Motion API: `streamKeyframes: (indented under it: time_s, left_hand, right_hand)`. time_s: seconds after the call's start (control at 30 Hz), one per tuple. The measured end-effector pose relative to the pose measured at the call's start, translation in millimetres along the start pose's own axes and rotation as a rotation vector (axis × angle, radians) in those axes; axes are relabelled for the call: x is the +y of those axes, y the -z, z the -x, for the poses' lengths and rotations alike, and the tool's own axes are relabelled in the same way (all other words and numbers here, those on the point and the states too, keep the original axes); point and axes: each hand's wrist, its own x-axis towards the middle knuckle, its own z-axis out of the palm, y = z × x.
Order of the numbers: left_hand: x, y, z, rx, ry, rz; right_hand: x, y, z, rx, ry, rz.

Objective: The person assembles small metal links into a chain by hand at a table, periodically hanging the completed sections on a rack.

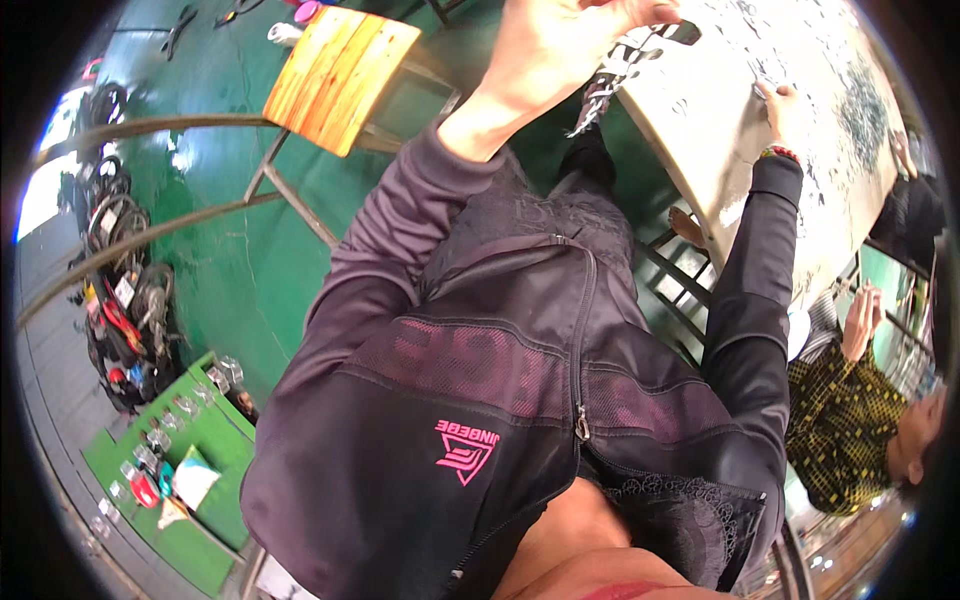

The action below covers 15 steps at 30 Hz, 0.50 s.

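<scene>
My left hand [545, 62] is at the top edge, which cuts off part of it. Its fingers curl over, and what they hold is hidden. Just beneath them a bunch of black-and-white strips [603, 92] hangs past the table's near edge. My right hand [782, 108], with a red beaded bracelet at the wrist, rests on the pale table [690, 125]. Its fingertips are pressed together among small dark and light pieces [815, 75]; anything between them is too small to name.
A heap of dark small pieces [862, 112] lies farther right on the table. A person in a yellow-and-black patterned top [840, 425] sits at the right; another person's dark sleeve [912, 218] is beyond. On the left are a wooden stool [340, 75] and a green table [215, 450] with small containers.
</scene>
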Motion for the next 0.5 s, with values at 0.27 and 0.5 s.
streamKeyframes:
  time_s: [0.27,0.5]
  left_hand:
    - [10,3,-33,-0.131,-0.155,0.216]
    - [51,33,-68,-0.151,-0.412,0.332]
  right_hand:
    - [-13,4,1,0.185,-0.049,-0.93]
    - [-70,83,5,0.028,0.063,-1.289]
